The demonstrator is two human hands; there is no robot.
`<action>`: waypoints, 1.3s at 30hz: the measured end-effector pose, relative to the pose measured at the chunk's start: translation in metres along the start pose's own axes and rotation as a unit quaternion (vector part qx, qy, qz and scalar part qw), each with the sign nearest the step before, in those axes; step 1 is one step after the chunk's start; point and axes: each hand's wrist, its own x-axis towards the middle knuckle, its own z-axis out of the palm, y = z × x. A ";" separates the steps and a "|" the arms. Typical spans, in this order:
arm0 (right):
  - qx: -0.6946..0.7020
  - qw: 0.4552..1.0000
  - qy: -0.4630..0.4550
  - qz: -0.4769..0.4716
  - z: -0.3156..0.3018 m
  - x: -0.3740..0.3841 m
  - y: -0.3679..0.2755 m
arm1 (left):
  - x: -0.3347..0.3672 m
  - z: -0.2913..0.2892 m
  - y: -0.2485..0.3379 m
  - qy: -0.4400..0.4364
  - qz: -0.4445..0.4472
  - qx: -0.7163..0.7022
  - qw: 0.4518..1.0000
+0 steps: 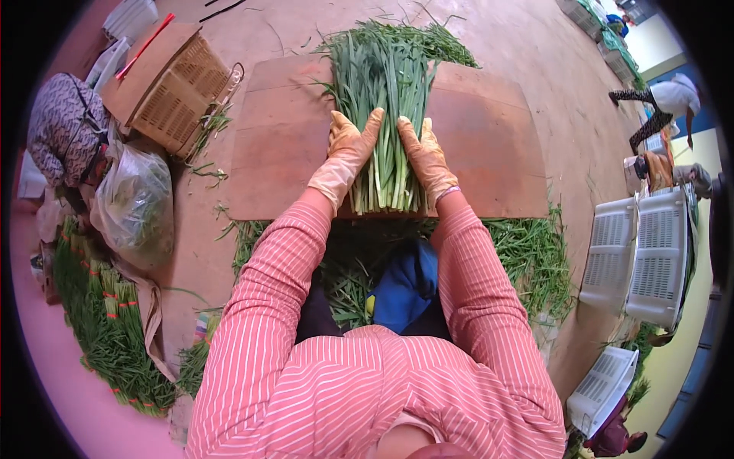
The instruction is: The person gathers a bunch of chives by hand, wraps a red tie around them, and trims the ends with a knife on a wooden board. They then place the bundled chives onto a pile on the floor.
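A thick bunch of long green chives (391,84) lies lengthwise on a brown wooden board (489,145), pale stem ends toward me at the board's near edge. My left hand (350,145), in an orange glove, presses against the bunch's left side. My right hand (425,153), gloved the same way, presses against its right side. Both hands squeeze the stems together between them. My sleeves are pink with white stripes.
Loose green trimmings (535,260) cover the floor below the board. Tied chive bundles (107,321) lie at the left beside a plastic bag (138,203) and a wicker basket (180,96). White plastic crates (646,252) stand at the right. Another person (665,103) bends over far right.
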 end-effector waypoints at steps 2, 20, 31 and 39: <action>-0.010 1.000 -0.007 -0.017 0.003 0.000 0.001 | -0.009 -0.001 0.001 0.008 -0.003 -0.002 1.000; -0.223 0.882 0.256 -0.327 -0.002 0.033 -0.036 | -0.050 0.021 0.013 0.011 -0.014 0.148 0.989; -0.510 0.832 0.074 -0.204 0.062 0.090 -0.081 | -0.051 0.029 0.019 0.023 -0.041 0.224 0.974; -0.438 0.850 0.020 -0.293 0.032 0.097 -0.087 | -0.053 0.024 0.016 0.013 -0.012 0.195 0.981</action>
